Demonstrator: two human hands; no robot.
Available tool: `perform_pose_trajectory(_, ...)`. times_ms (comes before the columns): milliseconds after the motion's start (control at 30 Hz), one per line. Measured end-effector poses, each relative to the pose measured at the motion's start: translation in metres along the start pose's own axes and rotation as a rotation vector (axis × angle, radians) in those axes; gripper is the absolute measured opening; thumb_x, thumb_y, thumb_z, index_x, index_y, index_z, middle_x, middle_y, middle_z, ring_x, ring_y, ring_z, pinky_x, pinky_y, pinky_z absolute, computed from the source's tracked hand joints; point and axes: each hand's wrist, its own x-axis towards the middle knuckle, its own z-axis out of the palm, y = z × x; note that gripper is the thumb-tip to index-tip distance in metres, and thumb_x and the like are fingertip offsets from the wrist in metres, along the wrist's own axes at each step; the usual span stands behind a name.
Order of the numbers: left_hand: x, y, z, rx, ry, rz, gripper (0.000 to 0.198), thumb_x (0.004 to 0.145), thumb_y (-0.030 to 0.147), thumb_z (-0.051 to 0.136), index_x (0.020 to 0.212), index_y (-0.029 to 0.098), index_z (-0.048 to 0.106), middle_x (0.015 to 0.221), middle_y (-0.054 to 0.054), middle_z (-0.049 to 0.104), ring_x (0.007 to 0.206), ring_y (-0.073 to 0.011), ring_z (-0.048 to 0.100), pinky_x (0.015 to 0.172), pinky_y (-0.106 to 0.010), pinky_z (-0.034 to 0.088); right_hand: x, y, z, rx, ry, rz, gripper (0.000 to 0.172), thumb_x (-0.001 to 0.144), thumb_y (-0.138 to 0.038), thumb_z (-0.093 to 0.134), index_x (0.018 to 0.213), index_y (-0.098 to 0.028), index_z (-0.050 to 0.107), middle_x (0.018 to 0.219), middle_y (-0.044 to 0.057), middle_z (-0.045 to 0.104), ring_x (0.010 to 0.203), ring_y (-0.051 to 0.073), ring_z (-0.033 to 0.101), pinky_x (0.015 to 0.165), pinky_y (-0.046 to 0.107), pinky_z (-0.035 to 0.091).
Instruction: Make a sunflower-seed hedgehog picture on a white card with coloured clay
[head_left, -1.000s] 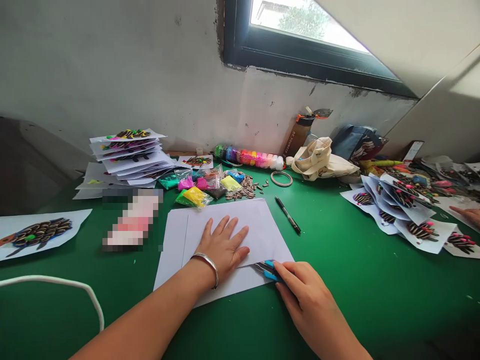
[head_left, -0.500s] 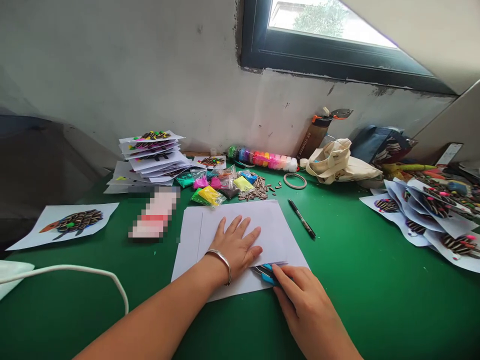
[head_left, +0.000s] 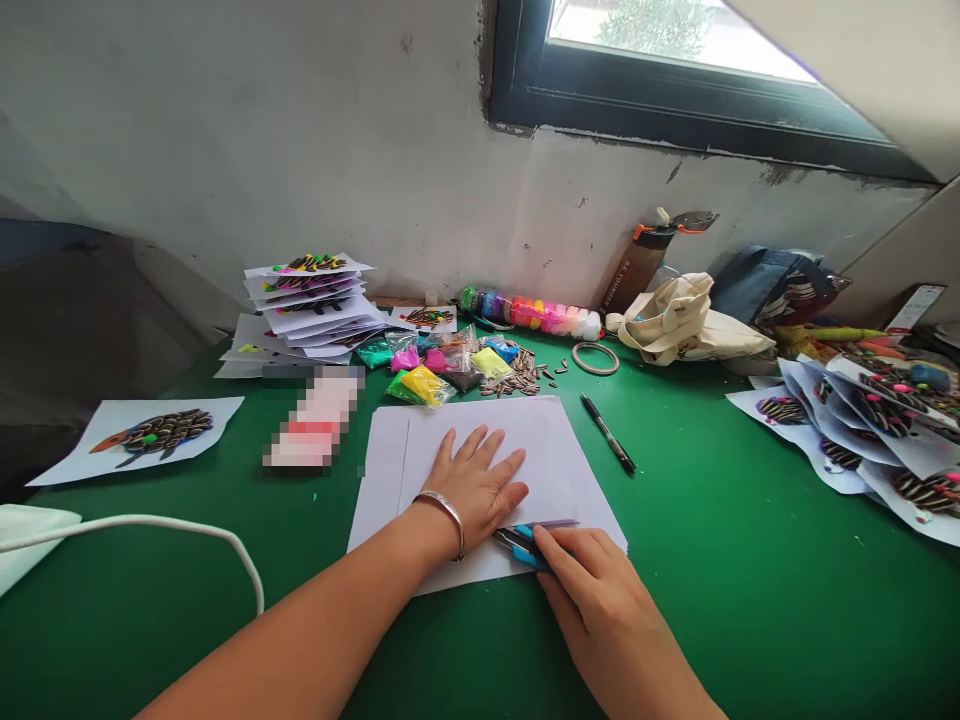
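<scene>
My left hand (head_left: 472,485) lies flat with its fingers spread on white paper sheets (head_left: 420,440), and a silver bangle (head_left: 448,522) circles that wrist. My right hand (head_left: 592,590) grips small blue-handled scissors (head_left: 521,545) at the sheets' lower right edge. Their blades point left and sit in the paper, partly covered by the upper sheet. The scissor handles are partly hidden by my right fingers.
The green table carries a stack of seed-picture sheets (head_left: 307,310), bags of coloured clay (head_left: 424,385), loose sunflower seeds (head_left: 519,375), a black pen (head_left: 607,433) and a tape roll (head_left: 595,358). A white cable (head_left: 150,525) crosses the front left. A pixelated patch (head_left: 311,420) hides something.
The view has swung left, so everything on the table sits further right in the frame. The scissors have moved left along the paper's lower edge.
</scene>
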Motion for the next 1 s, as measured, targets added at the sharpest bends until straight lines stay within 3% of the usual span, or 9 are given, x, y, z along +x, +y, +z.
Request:
perform_pose_trajectory(533, 0.002, 0.000, -0.004, -0.057, -0.030, -0.025, 0.059, 0.091, 0.057, 0.007, 0.137, 0.037, 0.036, 0.151, -0.005, 0.027, 0.140, -0.0273, 0.013, 0.108, -0.060, 0.003, 0.013, -0.025, 0.014, 0.020, 0.051, -0.044, 0.034, 0.085, -0.007, 0.047, 0.117, -0.012, 0.056, 0.095, 0.011, 0.062, 0.084, 0.023, 0.053, 0.072, 0.039, 0.048)
perform_pose_trajectory(700, 0.004, 0.000, -0.005, -0.067, -0.057, -0.039, 0.059, 0.091, 0.058, 0.006, 0.137, 0.038, 0.036, 0.151, -0.004, 0.026, 0.140, -0.0267, 0.011, 0.108, -0.059, 0.002, 0.022, -0.033, 0.019, -0.004, 0.011, -0.026, 0.033, 0.082, -0.004, 0.047, 0.112, -0.012, 0.060, 0.093, 0.011, 0.062, 0.083, 0.023, 0.053, 0.073, 0.039, 0.047)
perform_pose_trajectory(1000, 0.005, -0.001, -0.007, -0.075, -0.087, -0.036, 0.059, 0.090, 0.059, 0.006, 0.138, 0.038, 0.033, 0.152, -0.003, 0.023, 0.141, -0.0260, 0.009, 0.109, -0.059, 0.001, 0.016, -0.038, 0.022, -0.027, 0.033, -0.073, 0.036, 0.083, -0.005, 0.047, 0.118, -0.010, 0.057, 0.095, 0.013, 0.061, 0.086, 0.024, 0.052, 0.073, 0.039, 0.046)
